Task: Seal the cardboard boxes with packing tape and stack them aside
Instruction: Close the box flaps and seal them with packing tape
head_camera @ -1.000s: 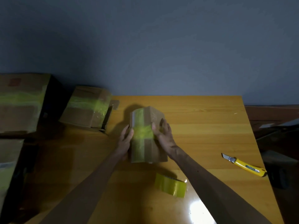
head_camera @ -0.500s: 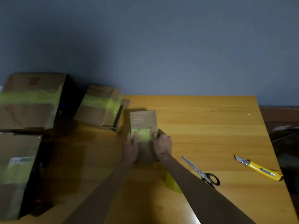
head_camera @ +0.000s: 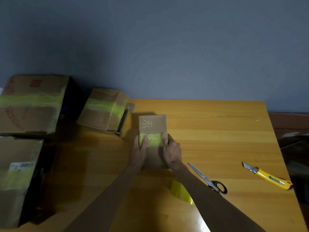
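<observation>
Resting on the wooden table (head_camera: 217, 131), the small cardboard box (head_camera: 153, 123) lies near the middle of it, and the person holds it from both sides. The left hand (head_camera: 139, 152) is against the left side of the box, with the thumb laid on the top face and the other fingers curled at the left edge. The right hand (head_camera: 172, 151) does the same on the right side, so the box sits clamped between the two hands. Both thumbs touch a tape band (head_camera: 152, 139) of yellow-green colour that runs across the top face from side to side. The far part of the box, with a pale printed sign, sticks out beyond the fingertips, and the near part lies between the wrists. A tape roll (head_camera: 181, 191) of the same colour lies nearer to the person, partly hidden behind the right forearm. The scissors (head_camera: 207, 179) lie just right of that forearm, and a yellow utility knife (head_camera: 267, 176) lies further right, well apart from the box. At the left are three taped boxes: a large box (head_camera: 31, 104) by the wall, a tilted medium box (head_camera: 103, 111) beside it, and a lower box (head_camera: 18, 178) at the near left
</observation>
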